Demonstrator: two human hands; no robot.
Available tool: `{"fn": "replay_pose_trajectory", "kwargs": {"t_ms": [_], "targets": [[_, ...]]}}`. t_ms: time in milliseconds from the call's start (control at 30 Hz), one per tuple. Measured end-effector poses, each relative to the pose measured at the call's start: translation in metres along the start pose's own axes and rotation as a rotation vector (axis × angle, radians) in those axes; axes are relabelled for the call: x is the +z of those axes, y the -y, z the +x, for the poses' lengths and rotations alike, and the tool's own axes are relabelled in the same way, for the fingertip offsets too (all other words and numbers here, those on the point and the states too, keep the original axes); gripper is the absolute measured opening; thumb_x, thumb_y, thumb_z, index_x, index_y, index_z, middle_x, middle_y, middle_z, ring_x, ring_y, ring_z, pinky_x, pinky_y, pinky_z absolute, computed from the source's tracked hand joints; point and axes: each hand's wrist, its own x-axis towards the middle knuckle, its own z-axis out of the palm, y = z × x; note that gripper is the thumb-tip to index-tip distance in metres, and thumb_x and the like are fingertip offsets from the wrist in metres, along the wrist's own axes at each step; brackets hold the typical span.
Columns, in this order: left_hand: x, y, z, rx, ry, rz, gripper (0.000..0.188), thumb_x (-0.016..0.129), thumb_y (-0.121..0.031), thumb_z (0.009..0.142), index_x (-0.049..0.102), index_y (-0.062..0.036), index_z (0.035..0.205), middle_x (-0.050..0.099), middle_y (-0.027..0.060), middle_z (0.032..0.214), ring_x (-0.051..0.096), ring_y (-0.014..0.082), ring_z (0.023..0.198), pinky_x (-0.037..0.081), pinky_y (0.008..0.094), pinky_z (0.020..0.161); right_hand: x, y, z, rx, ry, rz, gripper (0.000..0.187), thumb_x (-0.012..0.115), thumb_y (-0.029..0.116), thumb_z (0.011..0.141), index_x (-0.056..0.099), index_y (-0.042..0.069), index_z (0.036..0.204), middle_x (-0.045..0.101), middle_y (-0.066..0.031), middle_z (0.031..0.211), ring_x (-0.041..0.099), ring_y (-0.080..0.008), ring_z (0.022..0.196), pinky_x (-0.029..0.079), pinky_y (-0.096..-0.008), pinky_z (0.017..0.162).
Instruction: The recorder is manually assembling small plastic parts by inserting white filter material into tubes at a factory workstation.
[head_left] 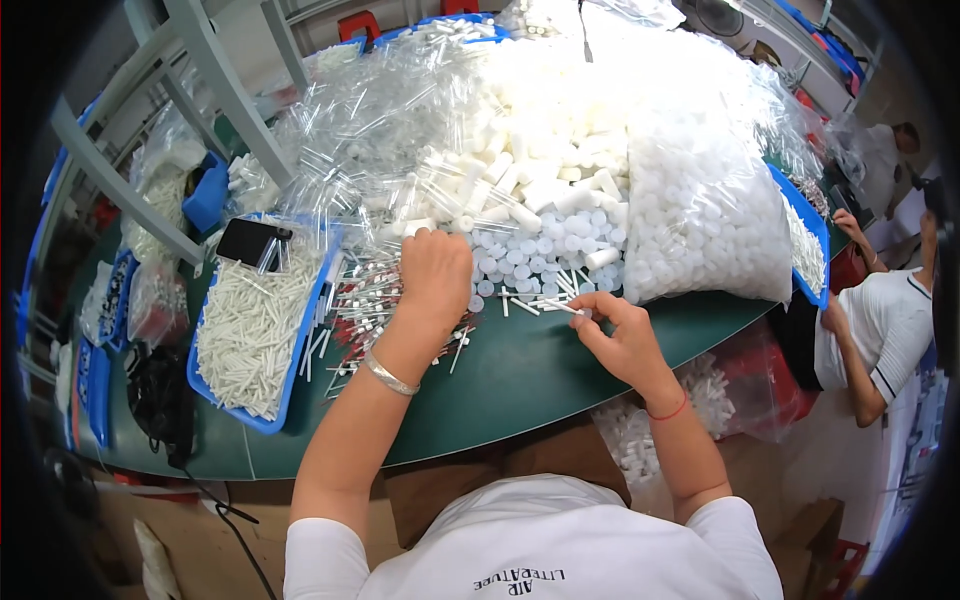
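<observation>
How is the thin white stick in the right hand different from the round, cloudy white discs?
The thin white stick is long and narrow; the round, cloudy white discs are stubby. The stick looks solid white; the discs look milky. The stick is in the right hand; the discs lie heaped on the green table. Both are small and pale.

L head cam, wide fisheye, looking down & fwd, fairly close above hands (437, 275), tbl (520, 385)

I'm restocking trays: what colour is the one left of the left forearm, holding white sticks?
Blue; the tray shows best in the head view.
</observation>
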Motion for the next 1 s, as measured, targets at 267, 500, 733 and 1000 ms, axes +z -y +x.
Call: {"fn": "replay_pose_trajectory", "kwargs": {"t_ms": [267,500,733,1000], "targets": [[-0.024,-0.007,-0.017,-0.054,-0.101,-0.278,0.022,0.065,-0.008,0.081,0.065,0.004,0.099,0.061,0.0167,0.093,0.06,0.0329,0.088,0.049,0.0432,0.074,0.005,0.01,0.005,0.005,-0.09,0.064,0.015,0.067,0.01,0.086,0.066,-0.001,0.096,0.064,-0.0062,0.073,0.059,-0.0116,0.067,0.047,-0.0258,0.063],[-0.047,-0.042,-0.047,-0.222,0.025,-1.259,0.029,0.063,-0.004,0.087,0.062,0.003,0.116,0.064,0.0094,0.1,0.061,0.0132,0.082,0.05,0.0251,0.07,0.036,0.02,0.02,-0.004,-0.203,0.341,0.014,0.066,0.008,0.088,0.065,-0.002,0.099,0.066,-0.0047,0.087,0.059,-0.0107,0.077,0.048,-0.0241,0.069],[-0.038,-0.049,-0.062,-0.446,0.174,-1.797,0.035,0.063,-0.008,0.092,0.058,0.0071,0.123,0.068,0.0115,0.107,0.066,0.0132,0.091,0.054,0.025,0.083,0.047,0.024,0.018,-0.183,-0.274,0.203,0.015,0.068,0.003,0.084,0.064,-0.001,0.098,0.066,-0.0076,0.088,0.061,-0.0141,0.076,0.05,-0.0262,0.069],[-0.04,-0.033,-0.066,-0.645,0.594,-2.064,0.032,0.062,-0.013,0.094,0.062,0.0043,0.121,0.068,0.0118,0.105,0.067,0.0156,0.089,0.058,0.0257,0.078,0.017,0.024,0.01,-0.364,0.027,0.114,0.017,0.069,-0.005,0.078,0.064,0.0,0.094,0.066,-0.0106,0.092,0.063,-0.0208,0.079,0.051,-0.0298,0.072]]}}
